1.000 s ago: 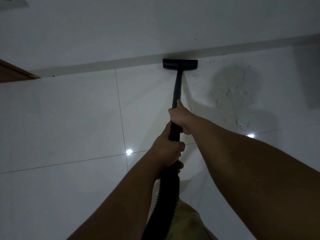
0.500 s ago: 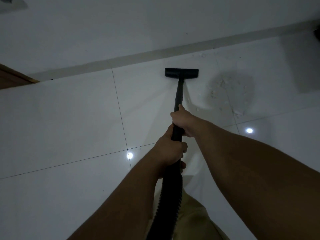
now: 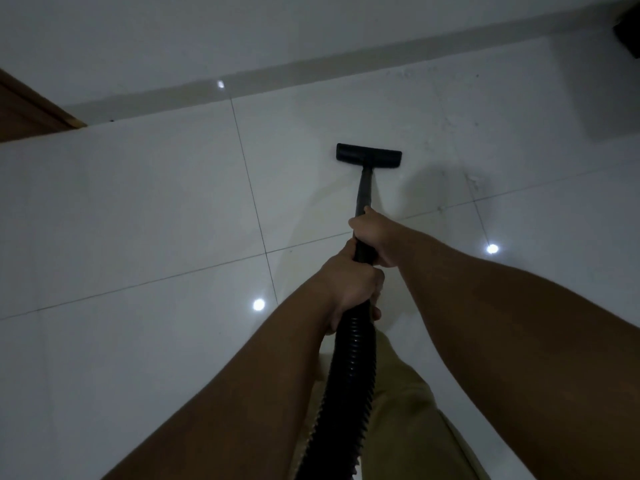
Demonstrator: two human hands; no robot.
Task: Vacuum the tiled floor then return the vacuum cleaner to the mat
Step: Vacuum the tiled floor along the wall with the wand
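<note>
Head view, dim room. Floor nozzle [image 3: 369, 155] now sits flat on the tiled floor [image 3: 138, 209] in the upper centre of the frame, well apart from the skirting strip [image 3: 311, 69] along the wall. A second ago it was hard against that strip; half a second ago, just off it. So: a pull stroke, nozzle drawn back toward the person along one lane

Grey smear with crumbs, earlier prominent to the right of the nozzle, now shows only as a faint shadowy patch with a few pale crumbs [image 3: 472, 178] right of the nozzle. Cannot tell whether debris was lifted or the view simply shifted

Grip unchanged in form. Right hand [image 3: 375, 237] is forward, fingers wrapped fully around the rigid black wand [image 3: 363, 192], thumb lying up the tube. Left hand [image 3: 349, 289] is behind, fingers curled closed around the joint where the wand meets the ribbed hose [image 3: 346, 375], which runs down to the lower edge of the frame

Vacuum body and mat: neither identifiable; a dark object [image 3: 628, 26] is cut off at the upper right corner, nature unclear

Judgement: still in the vacuuming phase. Crumbs remain to the right, so the next lane probably belongs there; the return to the mat has not begun
</note>
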